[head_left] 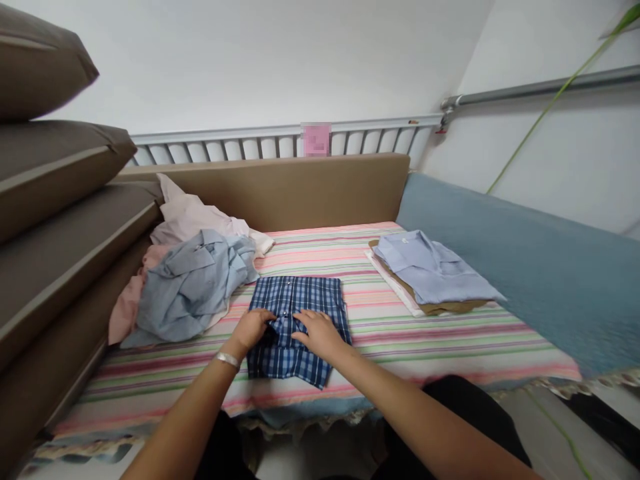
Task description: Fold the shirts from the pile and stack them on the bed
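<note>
A blue plaid shirt [300, 290], folded into a rough rectangle, lies on the striped cover in front of me. Its buttoned front faces up, and the near part has a dark fold in it. My left hand [253, 328], with a silver bracelet at the wrist, grips the shirt's left side with curled fingers close to the button line. On the other side of the buttons, my right hand [320, 333] rests on the fabric, its fingers stretched and the thumb apart from them.
To the left lies a loose heap of clothes, with a light blue shirt [200, 280] and pink garments [193, 217]. A folded stack topped by a pale blue shirt [430, 263] sits right. Brown cushions [60, 227] rise at the left edge; a tan backrest [320, 193] stands behind.
</note>
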Available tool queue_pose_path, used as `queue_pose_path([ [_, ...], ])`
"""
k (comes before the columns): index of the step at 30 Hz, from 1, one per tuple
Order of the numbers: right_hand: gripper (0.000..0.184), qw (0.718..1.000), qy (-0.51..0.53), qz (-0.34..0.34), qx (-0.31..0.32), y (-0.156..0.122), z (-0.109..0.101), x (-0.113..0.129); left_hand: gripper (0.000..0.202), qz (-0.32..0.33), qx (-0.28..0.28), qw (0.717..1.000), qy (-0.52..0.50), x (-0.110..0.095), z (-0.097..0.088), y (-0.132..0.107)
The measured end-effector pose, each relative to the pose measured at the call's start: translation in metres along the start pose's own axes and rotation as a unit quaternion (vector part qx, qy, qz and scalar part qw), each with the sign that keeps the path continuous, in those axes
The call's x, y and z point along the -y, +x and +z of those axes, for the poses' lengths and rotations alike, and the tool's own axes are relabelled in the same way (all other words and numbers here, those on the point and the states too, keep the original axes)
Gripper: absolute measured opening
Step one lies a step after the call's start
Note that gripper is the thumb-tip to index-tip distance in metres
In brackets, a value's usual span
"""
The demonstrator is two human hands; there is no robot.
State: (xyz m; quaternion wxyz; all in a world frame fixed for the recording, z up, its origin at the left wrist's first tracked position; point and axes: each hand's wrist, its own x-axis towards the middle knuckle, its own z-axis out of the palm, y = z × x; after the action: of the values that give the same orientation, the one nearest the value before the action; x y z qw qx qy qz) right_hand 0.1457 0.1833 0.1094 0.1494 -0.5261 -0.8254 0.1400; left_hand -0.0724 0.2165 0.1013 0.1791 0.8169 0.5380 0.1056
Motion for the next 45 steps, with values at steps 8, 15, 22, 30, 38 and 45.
queue_pose_path([
  [8, 0.031, 0.994, -0.104, 0.016, 0.003, 0.018, 0.004, 0.009, 0.03, -0.03, 0.107, 0.992, -0.052, 0.016, -0.015, 0.033],
  [15, 0.021, 0.99, -0.117, 0.037, 0.063, 0.05, -0.016, 0.0, 0.022, -0.051, 0.071, 0.996, -0.027, 0.001, -0.042, 0.032],
  [22, 0.022, 0.991, -0.091, 0.05, 0.08, 0.062, -0.017, -0.012, 0.02, -0.082, -0.197, 0.975, 0.06, -0.054, 0.0, -0.026],
  [30, 0.026, 0.993, -0.077, 0.058, 0.07, 0.058, -0.017, -0.009, 0.015, -0.173, -0.195, 0.96, 0.104, -0.063, 0.036, 0.0],
  [38, 0.039, 0.996, 0.082, -0.003, -0.038, 0.031, -0.005, -0.013, 0.023, -0.132, -0.161, 0.977, 0.037, -0.041, 0.029, 0.014],
  [45, 0.033, 0.997, -0.061, 0.02, -0.035, 0.032, 0.0, 0.001, 0.018, -0.086, -0.165, 0.983, -0.009, -0.032, 0.016, 0.012],
])
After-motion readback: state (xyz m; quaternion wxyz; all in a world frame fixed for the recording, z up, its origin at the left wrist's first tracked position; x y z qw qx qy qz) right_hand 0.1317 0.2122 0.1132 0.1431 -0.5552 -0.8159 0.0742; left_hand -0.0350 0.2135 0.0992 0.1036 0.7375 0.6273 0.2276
